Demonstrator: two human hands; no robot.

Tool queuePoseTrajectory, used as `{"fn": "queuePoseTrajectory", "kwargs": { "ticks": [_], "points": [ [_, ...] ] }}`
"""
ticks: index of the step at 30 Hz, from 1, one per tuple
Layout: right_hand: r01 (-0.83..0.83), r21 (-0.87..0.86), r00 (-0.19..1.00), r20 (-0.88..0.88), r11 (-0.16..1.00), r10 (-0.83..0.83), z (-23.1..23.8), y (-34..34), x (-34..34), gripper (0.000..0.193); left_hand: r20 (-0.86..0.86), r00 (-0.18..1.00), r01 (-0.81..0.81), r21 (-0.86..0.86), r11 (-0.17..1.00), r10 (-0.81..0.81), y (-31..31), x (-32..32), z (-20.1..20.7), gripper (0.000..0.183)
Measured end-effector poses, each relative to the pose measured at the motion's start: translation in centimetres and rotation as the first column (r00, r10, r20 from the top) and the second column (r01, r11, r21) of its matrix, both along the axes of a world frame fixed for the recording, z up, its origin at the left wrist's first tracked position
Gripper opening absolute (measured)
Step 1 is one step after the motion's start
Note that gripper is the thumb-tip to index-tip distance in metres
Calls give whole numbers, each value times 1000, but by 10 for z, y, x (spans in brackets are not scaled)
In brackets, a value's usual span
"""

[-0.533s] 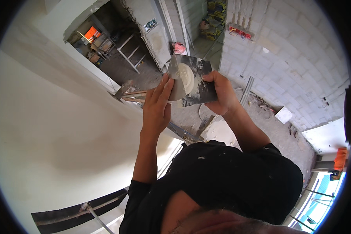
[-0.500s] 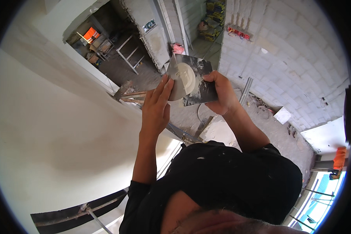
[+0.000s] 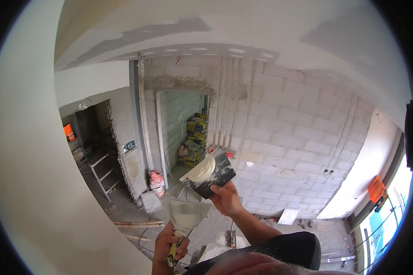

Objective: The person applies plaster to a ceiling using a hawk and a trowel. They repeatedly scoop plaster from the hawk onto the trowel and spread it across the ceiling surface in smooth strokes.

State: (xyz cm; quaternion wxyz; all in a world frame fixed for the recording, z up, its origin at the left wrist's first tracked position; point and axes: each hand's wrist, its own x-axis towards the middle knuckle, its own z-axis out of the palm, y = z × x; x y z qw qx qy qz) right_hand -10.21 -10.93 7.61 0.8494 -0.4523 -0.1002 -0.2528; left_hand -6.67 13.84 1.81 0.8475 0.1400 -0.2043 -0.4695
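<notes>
My left hand is closed round the yellowish, smeared handle of a wide putty knife. The knife's blade points up and has pale residue on it. Higher and to the right, my right hand grips the lower edge of a dark rectangular steel plate, thumb on its face. A thick mound of off-white putty sits on the plate's upper left part, with streaks smeared over the rest. Blade and plate are apart.
A smooth pale wall rises close on my left; a bare block wall stands ahead. Stacked bags show through a doorway. A rung frame, pinkish sack, wooden strips and white board are lower down.
My view has tilted up towards the far wall and ceiling. The left hand, earlier up against the plate, has come down and away with the putty knife. My right hand still holds the plate.
</notes>
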Motion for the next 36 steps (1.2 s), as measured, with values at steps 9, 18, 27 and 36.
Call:
{"fn": "queuePoseTrajectory", "kwargs": {
  "ticks": [9, 18, 27, 36],
  "points": [
    [156, -657, 958, 282, 738, 48, 8, -9, -10, 44, 28, 990, 144, -138, 980, -141, -15, 2, 54, 84],
    [90, -815, 981, 173, 573, 93, 19, -16, -11, 52, 145, 987, 61, 23, 998, -64, -6, 0, 59, 88],
    [85, -889, 995, 96, 450, 0, -3, -21, 1, 50, 320, 943, -136, 129, 982, 89, 9, -8, 70, 89],
    [323, -726, 881, -3, 607, -473, -72, -66, 62, 28, 326, 894, -396, 258, 881, 307, 13, -16, 67, 82]
  ]
}}
